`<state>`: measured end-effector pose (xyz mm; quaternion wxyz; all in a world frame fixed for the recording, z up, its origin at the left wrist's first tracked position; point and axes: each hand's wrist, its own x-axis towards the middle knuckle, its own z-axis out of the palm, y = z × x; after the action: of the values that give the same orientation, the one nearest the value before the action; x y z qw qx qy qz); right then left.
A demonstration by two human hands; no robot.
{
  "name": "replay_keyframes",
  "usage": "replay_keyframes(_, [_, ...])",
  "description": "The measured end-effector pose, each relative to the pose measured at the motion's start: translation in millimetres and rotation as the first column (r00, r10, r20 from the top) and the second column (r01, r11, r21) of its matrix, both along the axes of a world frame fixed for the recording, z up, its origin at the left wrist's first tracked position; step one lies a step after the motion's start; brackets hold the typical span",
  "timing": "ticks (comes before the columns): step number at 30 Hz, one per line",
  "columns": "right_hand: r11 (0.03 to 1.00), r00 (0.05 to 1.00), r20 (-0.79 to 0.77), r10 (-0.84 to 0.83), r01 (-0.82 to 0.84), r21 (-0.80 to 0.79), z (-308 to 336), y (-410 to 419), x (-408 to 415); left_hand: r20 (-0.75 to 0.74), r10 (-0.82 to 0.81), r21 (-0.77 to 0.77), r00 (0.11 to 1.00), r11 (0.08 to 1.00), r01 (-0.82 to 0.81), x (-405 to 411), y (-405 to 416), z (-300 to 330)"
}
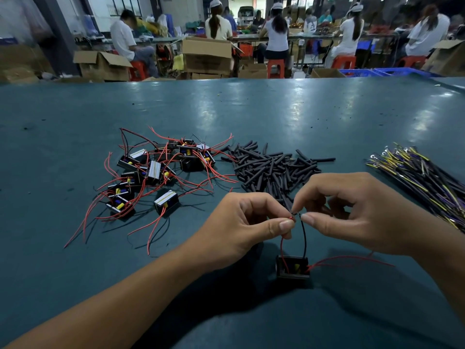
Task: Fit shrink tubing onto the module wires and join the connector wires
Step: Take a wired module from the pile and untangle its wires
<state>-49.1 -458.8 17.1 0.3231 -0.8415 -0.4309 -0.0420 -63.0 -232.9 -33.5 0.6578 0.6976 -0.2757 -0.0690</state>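
Note:
A small black module (292, 268) stands on the green table near me, with a red wire and a black wire (304, 235) rising from it. My left hand (241, 222) pinches the end of the red wire (283, 245) between thumb and forefinger. My right hand (352, 210) pinches the top of the black wire right beside it. The two fingertips nearly touch above the module. Another red lead trails right from the module. Whether any tubing sits on the wire ends is too small to tell.
A heap of black modules with red wires (161, 172) lies at the left. Several black shrink-tube pieces (271, 167) are piled in the middle. A bundle of yellow, purple and black connector wires (427, 182) lies at the right. People sit at benches far behind the green table (251, 109).

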Motion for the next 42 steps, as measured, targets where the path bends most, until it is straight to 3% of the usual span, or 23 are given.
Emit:
replay_keyframes(13, [0.997, 0.996, 0.068, -0.056, 0.052, 0.061, 2, 1, -2, 0.006, -0.012, 0.001, 1.000, 1.000, 0.012, 0, 0, 0])
replay_keyframes(19, [0.999, 0.997, 0.076, -0.007, 0.010, -0.042, 0, 3, -2, -0.010, -0.032, -0.011, 0.999, 0.999, 0.032, 0, 0, -2])
replay_keyframes(24, [0.999, 0.993, 0.107, -0.041, 0.045, -0.027, 2, 5, -5, -0.019, -0.030, -0.015, 0.999, 0.999, 0.030, -1, -1, -1])
replay_keyframes(30, [0.893, 0.919, -0.098, -0.381, 0.393, 0.219, 4, 7, -13, 0.029, 0.036, -0.006, 0.999, 0.999, -0.035, -1, -2, -1])
replay_keyframes(36, [0.885, 0.877, -0.240, -0.416, 0.451, 0.117, -1, 26, -25, 0.057, 0.061, 0.014, 0.997, 0.998, -0.061, -2, -4, -2])
replay_keyframes(42, [0.875, 0.862, -0.289, -0.417, 0.467, 0.130, -3, 27, -24, 0.055, 0.064, 0.014, 0.996, 0.998, -0.064, -3, -5, -3])
